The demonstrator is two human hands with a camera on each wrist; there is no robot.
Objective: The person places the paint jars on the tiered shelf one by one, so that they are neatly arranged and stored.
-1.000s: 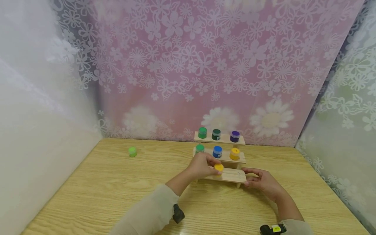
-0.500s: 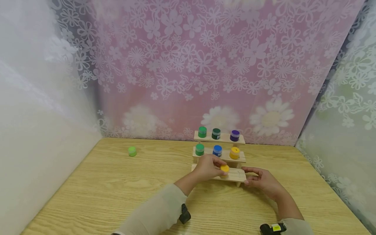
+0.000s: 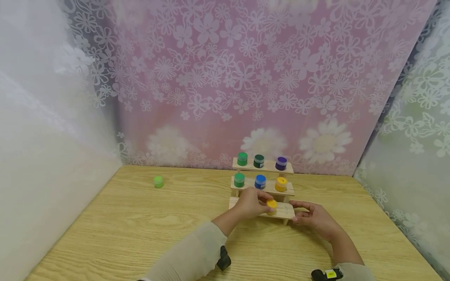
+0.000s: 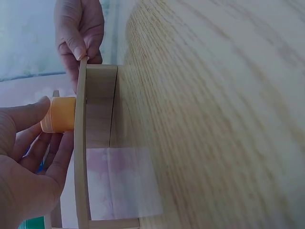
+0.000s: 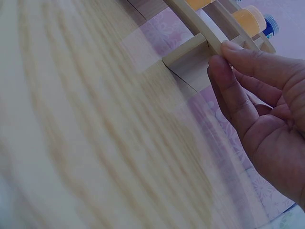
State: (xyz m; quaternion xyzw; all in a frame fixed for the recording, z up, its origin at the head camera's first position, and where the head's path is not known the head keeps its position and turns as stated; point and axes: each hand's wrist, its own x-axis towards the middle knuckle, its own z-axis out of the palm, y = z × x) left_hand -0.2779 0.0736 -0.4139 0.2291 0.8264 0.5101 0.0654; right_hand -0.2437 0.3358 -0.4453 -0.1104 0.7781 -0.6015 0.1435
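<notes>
My left hand (image 3: 250,203) pinches a small yellow-orange paint jar (image 4: 63,114) between thumb and fingers. In the left wrist view the jar's base meets the bottom step of a three-step wooden stand (image 3: 242,210). My right hand (image 3: 316,221) pinches the right end of that same step, thumb and fingertips on the board's edge (image 5: 217,45). On the middle step stand a green jar (image 3: 239,180), a blue jar (image 3: 260,182) and another yellow jar (image 3: 281,184). The top step bears a green jar (image 3: 242,159), a dark green jar (image 3: 258,160) and a purple jar (image 3: 281,163).
A light green jar (image 3: 158,182) stands alone on the wood-grain table (image 3: 140,226), at the back left. Behind the stand hangs a pink floral curtain (image 3: 225,97). Pale sheets (image 3: 418,175) border the table at both sides.
My left hand has carried the yellow jar rightward and slightly down along the bottom step, uncovering the green jar on the middle step. The right hand stays at the step's end.
</notes>
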